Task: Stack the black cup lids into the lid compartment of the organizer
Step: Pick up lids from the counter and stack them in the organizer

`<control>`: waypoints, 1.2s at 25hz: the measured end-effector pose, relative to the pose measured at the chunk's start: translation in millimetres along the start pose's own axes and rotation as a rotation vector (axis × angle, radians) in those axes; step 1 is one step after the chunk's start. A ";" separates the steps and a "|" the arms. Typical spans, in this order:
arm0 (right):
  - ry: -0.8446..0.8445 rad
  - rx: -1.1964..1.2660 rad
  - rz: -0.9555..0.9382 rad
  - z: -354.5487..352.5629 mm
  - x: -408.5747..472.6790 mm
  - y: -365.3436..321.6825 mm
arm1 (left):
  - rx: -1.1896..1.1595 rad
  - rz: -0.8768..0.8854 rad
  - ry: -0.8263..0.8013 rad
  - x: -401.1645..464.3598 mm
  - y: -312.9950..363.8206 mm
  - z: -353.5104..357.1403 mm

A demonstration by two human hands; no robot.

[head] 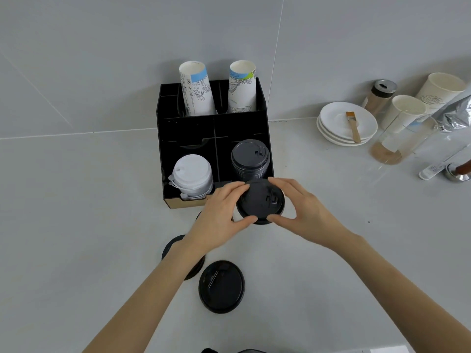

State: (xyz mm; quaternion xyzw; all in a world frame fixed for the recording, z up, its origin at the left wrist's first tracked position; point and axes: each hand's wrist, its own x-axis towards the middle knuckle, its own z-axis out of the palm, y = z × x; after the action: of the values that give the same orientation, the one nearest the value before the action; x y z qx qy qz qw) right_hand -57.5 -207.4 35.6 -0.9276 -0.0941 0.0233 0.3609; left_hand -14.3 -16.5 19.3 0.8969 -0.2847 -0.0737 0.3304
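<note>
The black organizer (188,128) stands against the wall. Its front right compartment holds a stack of black lids (250,159). Its front left compartment holds a stack of white lids (191,175). Just in front of the organizer, my left hand (221,212) and my right hand (303,210) hold a black lid (260,201) between their fingertips, one hand on each side. Another black lid (221,286) lies flat on the counter below. A third black lid (171,247) is partly hidden under my left forearm.
Two stacks of printed paper cups (197,90) stand in the organizer's back slots. At the right are stacked white saucers (331,128) with a brush, a spice shaker (379,96), white paper cups (405,110), a glass jug (397,143) and a foil bag (456,113).
</note>
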 end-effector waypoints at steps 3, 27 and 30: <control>0.031 -0.041 -0.025 -11.8 19.0 -1.7 | 0.010 0.016 0.027 18.4 0.2 -10.6; -0.036 -0.091 0.076 -16.3 123.5 27.1 | 0.059 -0.085 -0.024 107.4 -43.6 -24.0; -0.023 -0.078 0.077 -12.9 121.6 29.9 | 0.037 -0.089 -0.009 105.5 -45.3 -19.8</control>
State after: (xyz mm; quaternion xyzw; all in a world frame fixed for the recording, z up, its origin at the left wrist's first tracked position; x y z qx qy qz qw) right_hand 68.0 -214.3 28.0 -0.9435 -0.0632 0.0440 0.3223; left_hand 100.2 -36.5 11.7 0.9142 -0.2474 -0.0869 0.3091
